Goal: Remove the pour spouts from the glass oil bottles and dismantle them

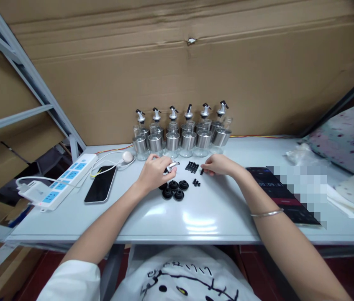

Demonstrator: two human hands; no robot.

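Note:
My left hand (155,172) is closed around a silver pourer spout (173,166), its tip pointing right. My right hand (217,164) pinches a small black plastic piece (202,171) just above the table. Between the hands lies a row of slim black plastic pieces (192,167). Below them sit a few tiny black caps (196,182). Several round black stoppers (173,185) are grouped beside and below my left hand, one partly hidden by it. Behind stand glass bottles with steel sleeves (172,141); the front row has bare necks, the back row wears silver pourers with black levers (173,112).
A white power strip (67,182) with a plugged charger and cables lies at the left, beside a black-screened phone (101,186). A tablet-like screen (286,196), partly pixelated, lies at the right near patterned fabric (349,129). Cardboard (177,71) backs the table.

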